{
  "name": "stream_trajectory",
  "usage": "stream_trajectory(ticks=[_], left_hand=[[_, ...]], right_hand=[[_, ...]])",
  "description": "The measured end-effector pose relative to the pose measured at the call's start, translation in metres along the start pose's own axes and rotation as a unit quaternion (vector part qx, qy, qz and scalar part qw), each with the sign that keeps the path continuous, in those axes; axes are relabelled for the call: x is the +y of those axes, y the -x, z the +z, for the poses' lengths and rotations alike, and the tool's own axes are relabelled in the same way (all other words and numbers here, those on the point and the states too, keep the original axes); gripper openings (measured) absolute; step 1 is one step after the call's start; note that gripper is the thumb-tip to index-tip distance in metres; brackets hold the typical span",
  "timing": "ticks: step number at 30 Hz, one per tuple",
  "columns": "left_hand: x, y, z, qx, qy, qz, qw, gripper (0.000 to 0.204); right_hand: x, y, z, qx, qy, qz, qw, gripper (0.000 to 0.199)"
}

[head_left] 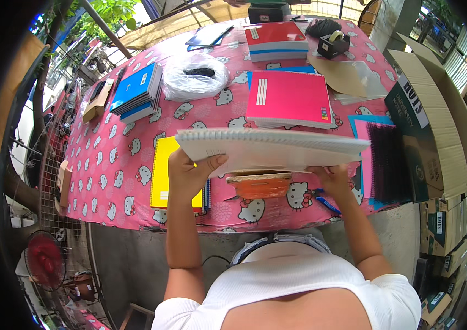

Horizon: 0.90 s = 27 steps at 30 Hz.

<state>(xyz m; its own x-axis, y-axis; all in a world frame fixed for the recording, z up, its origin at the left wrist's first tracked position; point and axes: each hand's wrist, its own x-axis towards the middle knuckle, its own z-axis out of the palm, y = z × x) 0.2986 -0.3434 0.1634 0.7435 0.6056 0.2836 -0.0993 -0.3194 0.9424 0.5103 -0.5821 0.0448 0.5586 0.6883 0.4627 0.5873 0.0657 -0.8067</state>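
A pale, white-covered spiral notebook (pixel 277 151) is held level above the table, its coil running along the far edge. My left hand (pixel 192 170) grips its left end, thumb on the near face and fingers behind. At the lower right edge, my right hand (pixel 330 179) closes on the notebook, with part of its fingers hidden. Below it lies an orange block-like object (pixel 261 188) with a light brown top. A yellow spiral notebook (pixel 162 170) lies partly behind my left forearm. Blue pen-like tools (pixel 328 204) rest beside my right wrist.
Pink notebooks (pixel 288 99) are stacked ahead, with red-topped notebooks (pixel 276 38) beyond. Blue notebooks (pixel 137 91) and a plastic-wrapped bundle (pixel 195 77) stand at left. Black coils (pixel 387 162) lie at right beside an open cardboard box (pixel 431 126). A tape dispenser (pixel 333 44) sits far right.
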Motion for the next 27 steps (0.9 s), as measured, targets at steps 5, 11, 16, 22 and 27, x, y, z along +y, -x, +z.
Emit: stream_trajectory(ticks=[5, 11, 16, 22, 27], left_hand=[[-0.064, 0.024, 0.006, 0.09, 0.024, -0.038, 0.995, 0.05], [-0.126, 0.058, 0.042, 0.183, -0.053, -0.053, 0.98, 0.078], [-0.061, 0.054, 0.062, 0.241, -0.3, 0.126, 0.914, 0.098], [0.012, 0.02, 0.133, -0.067, -0.553, 0.147, 0.817, 0.083], [-0.004, -0.009, 0.129, -0.117, -0.389, 0.156, 0.9, 0.061]], right_hand=[[0.032, 0.029, 0.027, -0.117, 0.044, 0.023, 0.992, 0.033], [0.046, 0.049, 0.055, -0.081, -0.052, 0.064, 0.993, 0.072], [0.057, 0.014, -0.013, -0.112, 0.154, -0.092, 0.977, 0.052], [0.154, -0.04, -0.153, 0.079, 0.506, 0.35, 0.785, 0.029], [0.162, -0.053, -0.174, 0.042, 0.504, 0.305, 0.807, 0.015]])
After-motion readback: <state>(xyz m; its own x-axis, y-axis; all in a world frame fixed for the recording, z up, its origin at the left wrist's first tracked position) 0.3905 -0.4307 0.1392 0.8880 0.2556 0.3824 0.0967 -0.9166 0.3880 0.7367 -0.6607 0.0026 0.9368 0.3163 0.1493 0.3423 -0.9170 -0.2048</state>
